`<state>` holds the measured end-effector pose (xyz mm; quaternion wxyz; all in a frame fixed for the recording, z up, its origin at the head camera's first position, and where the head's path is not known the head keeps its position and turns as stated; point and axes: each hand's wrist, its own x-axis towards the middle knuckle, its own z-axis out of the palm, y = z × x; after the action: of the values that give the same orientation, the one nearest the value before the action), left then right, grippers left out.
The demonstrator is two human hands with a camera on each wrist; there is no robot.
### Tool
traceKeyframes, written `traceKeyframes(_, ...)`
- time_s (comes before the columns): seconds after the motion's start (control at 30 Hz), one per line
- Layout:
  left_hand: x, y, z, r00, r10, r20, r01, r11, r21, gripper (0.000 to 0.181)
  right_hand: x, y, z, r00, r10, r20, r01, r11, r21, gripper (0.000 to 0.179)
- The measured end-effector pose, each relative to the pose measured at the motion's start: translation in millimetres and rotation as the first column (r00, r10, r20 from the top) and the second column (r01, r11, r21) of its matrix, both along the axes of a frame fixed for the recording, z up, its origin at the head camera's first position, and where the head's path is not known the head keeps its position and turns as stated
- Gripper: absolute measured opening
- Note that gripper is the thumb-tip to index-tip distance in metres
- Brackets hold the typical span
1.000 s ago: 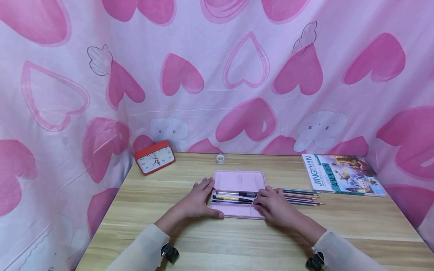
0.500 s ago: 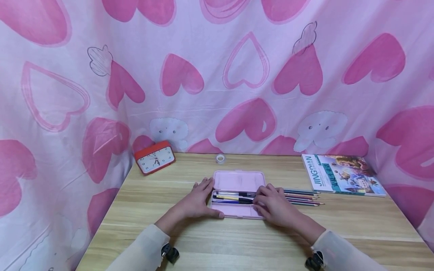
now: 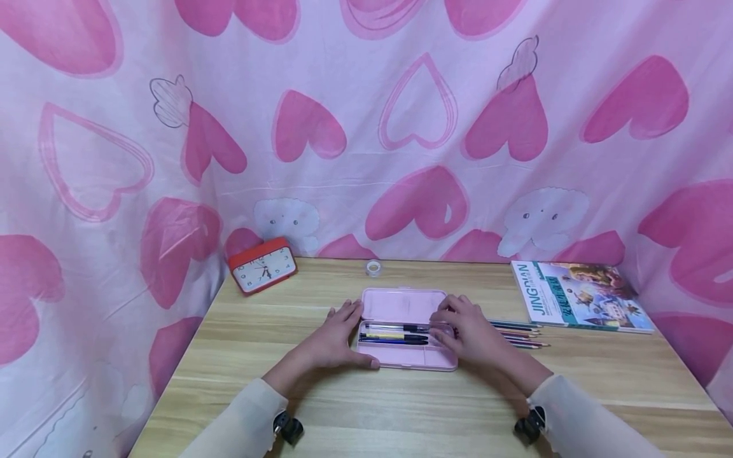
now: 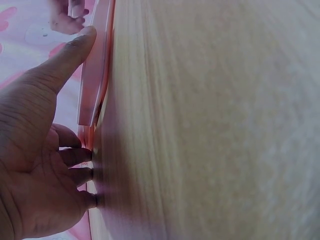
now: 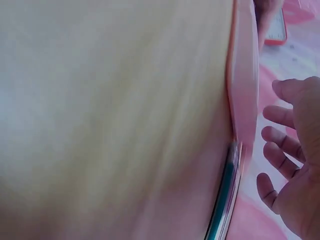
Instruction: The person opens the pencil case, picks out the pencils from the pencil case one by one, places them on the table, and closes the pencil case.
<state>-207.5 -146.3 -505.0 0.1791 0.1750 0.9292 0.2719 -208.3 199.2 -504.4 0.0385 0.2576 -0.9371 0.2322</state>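
A pink pencil case point(image 3: 411, 360) lies with its lid point(image 3: 403, 304) folded back on the table. Inside its long compartment rest a clear pen with a black grip point(image 3: 395, 327), a yellow-and-black pen point(image 3: 395, 336) and a blue-barrelled pen point(image 3: 392, 341), side by side. My left hand point(image 3: 331, 338) touches the case's left end, its thumb point(image 4: 75, 52) along the front edge and its fingers spread toward the back. Over the right end hovers my right hand point(image 3: 472, 334), raised, its fingers loosely bent and holding nothing in the right wrist view.
Several colored pencils point(image 3: 527, 334) lie right of the case, partly hidden by the right hand. A roll of tape point(image 3: 373, 268) is behind it. A red clock point(image 3: 263, 267) stands back left, and a magazine point(image 3: 581, 296) lies back right, before a heart-patterned curtain point(image 3: 418, 203).
My right hand has let go of the pens and lifted up and to the right, uncovering the case's right end. The pens lie in the compartment; my left hand has stayed put.
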Motion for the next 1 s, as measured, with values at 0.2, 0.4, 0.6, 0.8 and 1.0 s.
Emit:
traceKeyframes(0.2,-0.1,0.6,1.7,1.000,0.003,-0.001,-0.003,1.000,-0.011,0.138,-23.3,8.1,-4.6,0.998,-0.067,-0.016,0.067,0.998,0.008,0.045)
traceKeyframes(0.4,-0.1,1.2,3.1,1.000,0.004,0.007,-0.004,1.000,0.002,0.138,-36.9,4.4,-3.0,0.990,-0.093,0.110,0.093,0.996,0.010,0.064)
traceKeyframes(0.6,-1.0,2.4,2.9,1.000,0.015,0.019,-0.015,1.000,0.001,0.139,-41.5,-1.9,1.8,0.974,-0.136,0.179,0.134,0.991,0.021,0.068)
traceKeyframes(0.8,-1.5,3.5,3.4,0.999,0.036,0.022,-0.036,0.999,0.007,0.143,-41.8,-4.1,6.1,0.978,-0.146,0.149,0.147,0.989,0.003,0.069)
traceKeyframes(1.0,-0.5,4.7,-0.4,0.996,0.081,0.036,-0.083,0.996,0.036,0.148,-37.3,-4.0,9.8,0.986,-0.143,0.091,0.146,0.989,-0.020,0.068)
